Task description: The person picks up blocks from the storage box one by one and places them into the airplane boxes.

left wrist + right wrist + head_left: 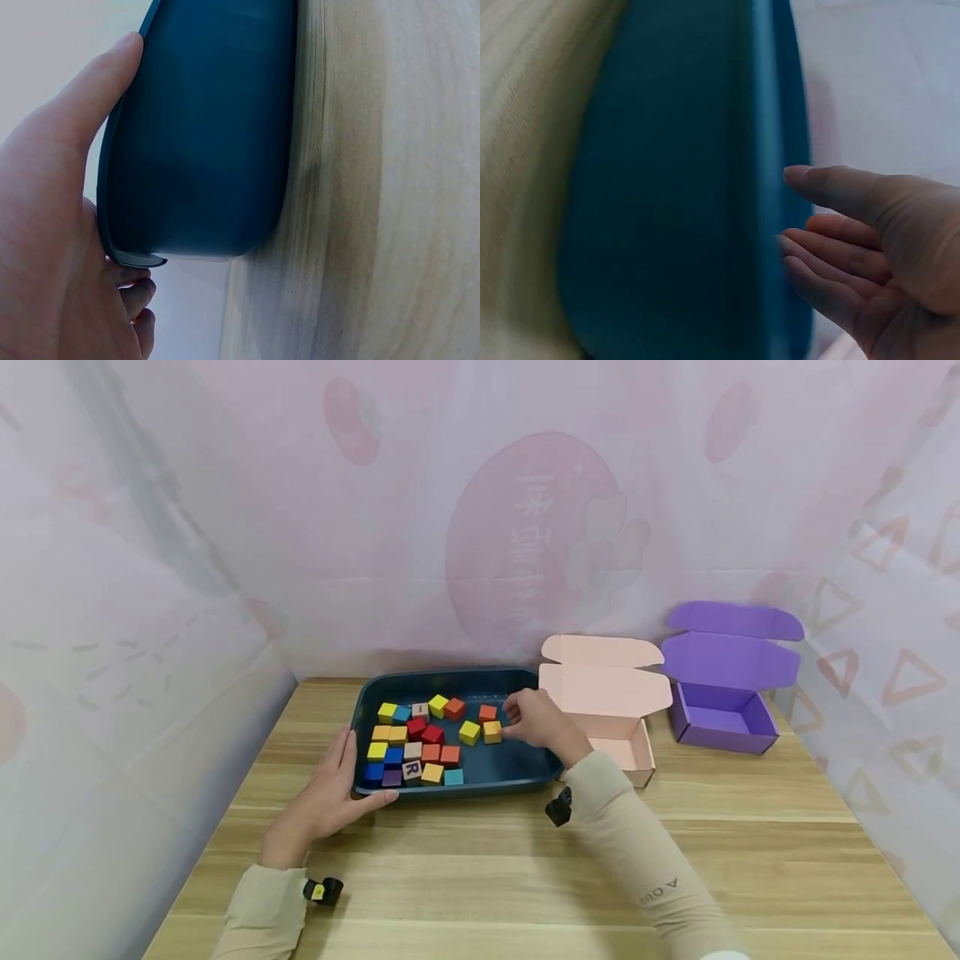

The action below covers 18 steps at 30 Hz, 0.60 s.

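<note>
A dark teal tray (517,762) on the wooden table holds several coloured cubes, bunched in its left half. My left hand (333,785) rests against the tray's near left corner, fingers straight along the side and thumb along the front rim. In the left wrist view the thumb (97,82) lies flat along the tray's rim (210,135). My right hand (527,717) hovers over the tray's right part, fingertips beside an orange-yellow cube (492,732). In the right wrist view its fingers (832,247) are relaxed and hold nothing, next to the tray wall (675,195).
An open pink cardboard box (607,693) stands just right of the tray, and an open purple box (720,718) sits further right. Translucent patterned curtains close off the table (480,868) at the back and both sides.
</note>
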Motion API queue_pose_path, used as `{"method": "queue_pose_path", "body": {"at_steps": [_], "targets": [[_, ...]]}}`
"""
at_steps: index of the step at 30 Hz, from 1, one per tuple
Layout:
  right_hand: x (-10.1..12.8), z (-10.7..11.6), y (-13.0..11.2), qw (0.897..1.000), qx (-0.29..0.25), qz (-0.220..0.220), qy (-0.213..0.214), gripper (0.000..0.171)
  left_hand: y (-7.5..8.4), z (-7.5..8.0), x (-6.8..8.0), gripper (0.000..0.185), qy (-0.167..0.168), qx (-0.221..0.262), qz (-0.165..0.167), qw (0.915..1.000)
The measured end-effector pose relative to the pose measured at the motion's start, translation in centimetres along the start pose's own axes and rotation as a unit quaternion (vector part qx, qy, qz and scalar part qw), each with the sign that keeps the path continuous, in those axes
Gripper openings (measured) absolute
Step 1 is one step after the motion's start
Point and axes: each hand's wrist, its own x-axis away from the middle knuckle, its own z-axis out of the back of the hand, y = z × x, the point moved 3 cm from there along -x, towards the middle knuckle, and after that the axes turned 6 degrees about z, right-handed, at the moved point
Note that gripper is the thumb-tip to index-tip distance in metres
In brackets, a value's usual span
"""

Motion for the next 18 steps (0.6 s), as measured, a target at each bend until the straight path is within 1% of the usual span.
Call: {"method": "queue_pose_path", "body": {"at_steps": [3,7,14,18], "targets": [[-0.7,-1.5,0.5,1.0,0.007,-0.019,0.002,0.047,0.0,-0.1,0.1,0.132,-0.001,0.001,0.0,1.0],[-1.3,-2.8,1.0,0.999,0.01,-0.035,0.011,0.046,-0.1,-0.1,0.1,0.133,0.0,0.003,0.001,1.0],[-2.1,-3.9,1.6,0.999,0.003,-0.05,0.015,0.033,-0.1,-0.2,0.0,0.131,0.002,0.003,0.0,1.0],[-2.3,-4.1,1.6,0.999,0.002,-0.045,0.022,0.029,-0.2,-0.2,0.0,0.131,0.001,0.006,0.004,1.0]]}}
